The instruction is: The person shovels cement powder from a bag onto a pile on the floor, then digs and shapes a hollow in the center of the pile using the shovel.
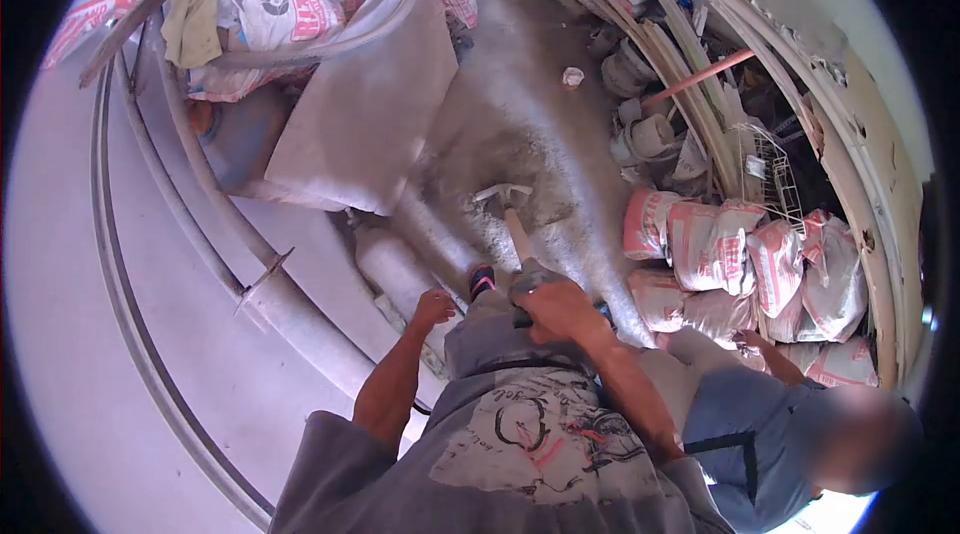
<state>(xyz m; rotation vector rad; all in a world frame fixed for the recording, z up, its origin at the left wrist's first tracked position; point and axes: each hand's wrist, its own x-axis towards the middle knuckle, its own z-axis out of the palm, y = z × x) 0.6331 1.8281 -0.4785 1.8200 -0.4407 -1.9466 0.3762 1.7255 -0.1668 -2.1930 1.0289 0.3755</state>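
Observation:
The wooden handle [517, 234] of what looks like a shovel slopes down and away from me. Its pale, dusty head [503, 192] meets grey powder [500, 159] on the floor, so the blade's full shape cannot be made out. My right hand [558, 310] is closed around the handle's near end, in front of my body. Off to the left, my left hand [433, 308] hangs beside my thigh with its fingers curled, and nothing shows in it. A dark shoe with a pink strap [482, 280] is just ahead of my leg.
A co-worker [740, 419] is close on my right, near stacked red-and-white sacks [715, 244]. Buckets [645, 139] and long boards [690, 84] line the right side. A leaning panel [365, 124], a grey cylinder [395, 264] and pipes [240, 234] lie to the left.

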